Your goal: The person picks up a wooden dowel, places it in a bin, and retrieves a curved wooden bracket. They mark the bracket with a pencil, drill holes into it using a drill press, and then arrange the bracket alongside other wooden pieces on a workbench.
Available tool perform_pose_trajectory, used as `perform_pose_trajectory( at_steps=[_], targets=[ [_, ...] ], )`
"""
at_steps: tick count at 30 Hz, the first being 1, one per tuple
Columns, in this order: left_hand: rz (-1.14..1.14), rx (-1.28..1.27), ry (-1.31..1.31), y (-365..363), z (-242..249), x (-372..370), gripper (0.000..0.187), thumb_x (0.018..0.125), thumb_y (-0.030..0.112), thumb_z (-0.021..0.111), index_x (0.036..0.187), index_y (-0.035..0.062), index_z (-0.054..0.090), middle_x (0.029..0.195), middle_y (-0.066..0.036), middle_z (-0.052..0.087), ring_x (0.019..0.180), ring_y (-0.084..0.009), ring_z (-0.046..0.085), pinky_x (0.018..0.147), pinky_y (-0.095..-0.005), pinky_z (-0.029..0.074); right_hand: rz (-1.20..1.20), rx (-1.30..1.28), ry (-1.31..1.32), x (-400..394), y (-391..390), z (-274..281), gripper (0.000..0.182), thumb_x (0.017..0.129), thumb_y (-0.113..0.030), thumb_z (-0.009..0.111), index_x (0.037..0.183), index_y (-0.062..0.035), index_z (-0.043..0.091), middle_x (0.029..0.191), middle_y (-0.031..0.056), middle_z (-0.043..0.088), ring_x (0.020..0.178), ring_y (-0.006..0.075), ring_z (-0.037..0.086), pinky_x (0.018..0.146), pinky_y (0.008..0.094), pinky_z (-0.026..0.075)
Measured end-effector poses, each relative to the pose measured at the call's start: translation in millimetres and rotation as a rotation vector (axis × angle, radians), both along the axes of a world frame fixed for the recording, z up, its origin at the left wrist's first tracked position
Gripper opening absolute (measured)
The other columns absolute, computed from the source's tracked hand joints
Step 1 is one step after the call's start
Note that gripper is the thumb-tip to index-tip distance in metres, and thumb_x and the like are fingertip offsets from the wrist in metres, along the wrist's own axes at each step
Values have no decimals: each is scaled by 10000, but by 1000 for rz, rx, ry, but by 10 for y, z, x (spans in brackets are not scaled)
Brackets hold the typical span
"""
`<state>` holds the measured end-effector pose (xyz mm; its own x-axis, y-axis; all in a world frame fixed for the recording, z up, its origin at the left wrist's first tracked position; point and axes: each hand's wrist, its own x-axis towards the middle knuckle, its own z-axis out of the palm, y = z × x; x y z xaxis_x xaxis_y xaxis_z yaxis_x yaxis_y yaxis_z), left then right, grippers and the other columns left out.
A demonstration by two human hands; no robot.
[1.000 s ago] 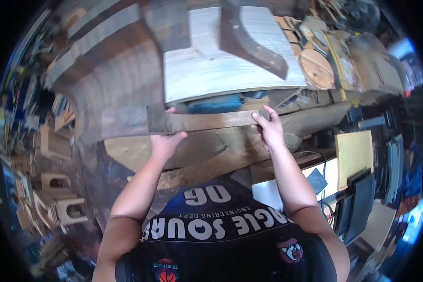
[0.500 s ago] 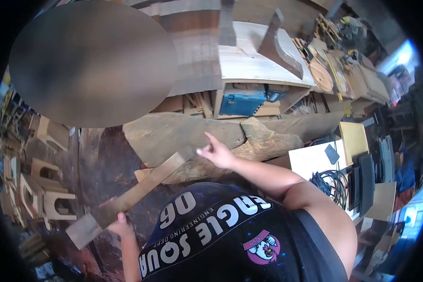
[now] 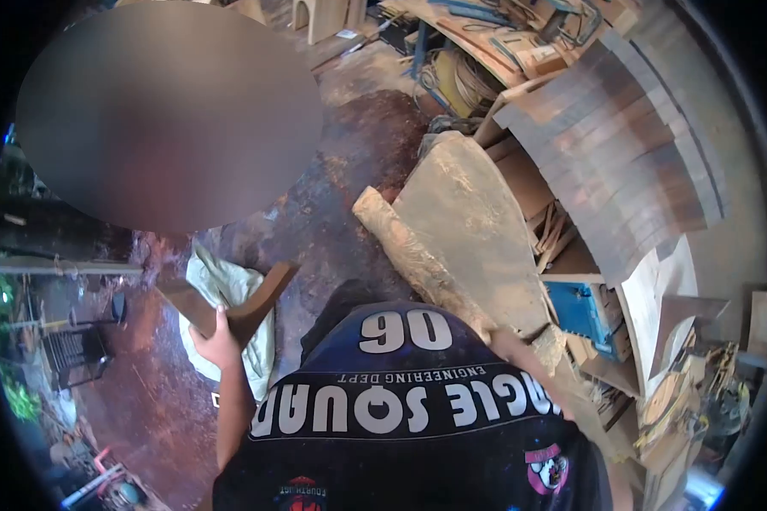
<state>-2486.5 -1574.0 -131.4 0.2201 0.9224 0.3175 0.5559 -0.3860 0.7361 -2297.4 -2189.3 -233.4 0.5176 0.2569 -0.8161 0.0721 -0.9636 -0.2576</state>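
Note:
My left hand is closed around an angled brown wooden piece, with the thumb lying over its inner face. One arm of the piece points up and to the right, the other up and to the left. Behind it, a pale sack lies on the floor. My right hand is low at my side, beside the lower part of a large wooden slab with a rough, bark-like edge. Its fingers are smeared and partly hidden.
Right of the slab stands a white-topped cabinet with a blue case inside. Overlapping wooden boards rise above it. Cluttered shelves with cables are at the top. A dark chair stands at left. A blurred oval covers the upper left.
The view has swung to the left, bringing the sack and chair in. My left hand still holds the wooden piece, now tilted differently. My right hand, pointing before, has dropped to my side.

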Motion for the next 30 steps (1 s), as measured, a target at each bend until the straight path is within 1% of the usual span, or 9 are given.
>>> perform_pose_trajectory(
  at_steps=[2, 6, 9, 13, 19, 20, 23, 28, 30],
  targets=[
    [73, -46, 209, 65, 58, -11, 572, 861, 345, 896, 1201, -74, 706, 1127, -199, 755, 1017, -338, 706, 960, -449, 538, -49, 404, -151, 530, 794, 105, 570, 941, -494, 717, 1384, -135, 695, 1236, 194, 754, 1133, 395, 712, 984, 446, 574],
    [-68, -36, 247, 894, -590, 471, 698, 834, 493, 899, 1184, -77, 704, 1155, -224, 741, 1042, -362, 700, 964, -460, 542, 370, 592, -475, 1756, 2242, -191, 449, 922, -470, 735, 1118, -67, 753, 1135, 274, 718, 1007, 437, 692, 853, 526, 570],
    [-185, -21, 294, 1285, -626, 1273, 709, 829, 502, 899, 1186, -76, 697, 1150, -223, 740, 1042, -364, 699, 965, -458, 540, 103, 532, -389, 2443, 3080, 851, 645, 815, -450, 831, 1282, -20, 718, 1224, 258, 728, 1129, 452, 687, 992, 501, 546],
    [-274, -40, 300, 2092, -523, 1931, 724, 823, 513, 900, 1188, -75, 688, 1143, -222, 739, 1043, -367, 698, 966, -456, 538, -102, 604, -689, 2908, 3781, 337, 601, 846, -442, 812, 1262, -15, 731, 1162, 229, 759, 1093, 395, 722, 976, 467, 569],
    [-450, -37, 200, 3226, -153, 2950, 747, 815, 530, 901, 1192, -73, 674, 1133, -221, 737, 1044, -371, 697, 967, -452, 534, -236, 141, -223, 2735, 3287, -631, 512, 934, -443, 725, 1350, -149, 681, 1297, 196, 722, 1193, 369, 684, 1031, 480, 538],
    [-375, 75, 147, 3667, -667, 3119, 694, 806, 455, 918, 1201, -59, 671, 1148, -197, 737, 1049, -334, 700, 967, -444, 533, -231, 30, -171, 2603, 3112, -781, 500, 942, -437, 714, 1371, -183, 666, 1313, 192, 716, 1207, 369, 677, 1038, 483, 533],
    [-498, -192, -199, 3634, -374, 3807, 527, 813, 216, 903, 1195, -49, 655, 1124, -158, 717, 1024, -267, 691, 934, -434, 536, -178, -277, 43, 2177, 2602, -1214, 485, 969, -418, 682, 1432, -285, 622, 1359, 178, 697, 1250, 371, 657, 1059, 491, 518],
    [-452, -223, -157, 3755, -363, 4664, 457, 826, 149, 875, 1187, -32, 660, 1086, -127, 726, 989, -240, 688, 931, -407, 539, 19, -382, 337, 1931, 2445, -1926, 530, 1014, -387, 627, 1533, -456, 547, 1435, 156, 666, 1321, 374, 624, 1094, 503, 494],
    [-459, -258, -146, 3905, -404, 5047, 462, 818, 137, 876, 1192, -29, 662, 1080, -115, 725, 985, -238, 686, 935, -401, 538, -354, -395, 386, 2412, 2817, -1681, 498, 1015, -396, 634, 1499, -496, 574, 1427, 143, 677, 1316, 363, 630, 1085, 492, 504]
  ],
)
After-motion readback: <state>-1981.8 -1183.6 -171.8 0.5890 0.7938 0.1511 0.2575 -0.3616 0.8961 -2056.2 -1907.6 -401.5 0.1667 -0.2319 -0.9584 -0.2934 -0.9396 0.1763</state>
